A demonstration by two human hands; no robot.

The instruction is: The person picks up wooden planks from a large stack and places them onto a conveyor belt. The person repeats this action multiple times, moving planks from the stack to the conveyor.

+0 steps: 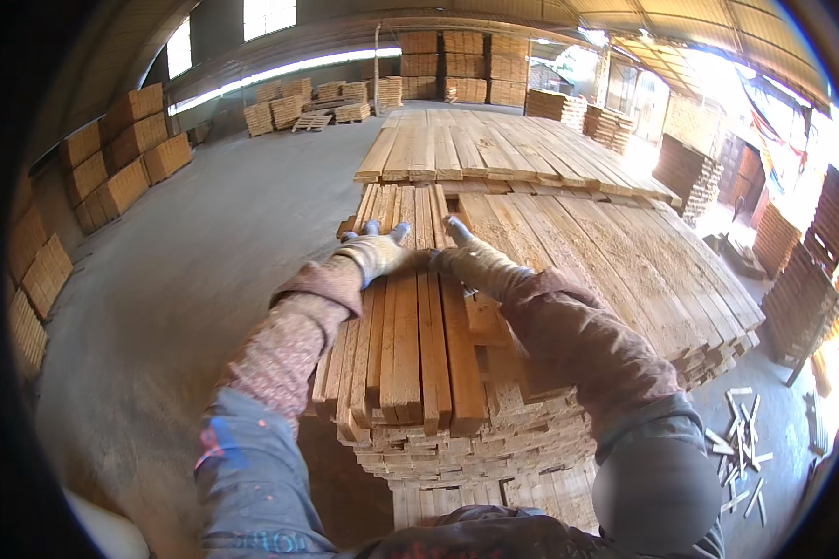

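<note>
Both hands wear pale work gloves with bluish fingertips and reach forward over a tall stack of sawn wooden planks [401, 345]. My left hand [375, 252] rests with fingers spread across the planks at the stack's left side. Close beside it, my right hand [475, 259] lies over the right edge of the same loose group, its fingers apart. Beneath the right hand runs a darker plank [462, 363], tilted a little against its neighbours. A gap separates this group from the sawdust-covered planks [606, 252] on the right. The undersides of both hands are hidden.
Another plank layer [475, 149] lies beyond, slightly higher. Wood stacks [126, 149] line the left wall, with more stacked wood [466, 65] at the back. Offcuts [741, 447] litter the floor at right. Grey concrete floor [186, 270] stretches along the left.
</note>
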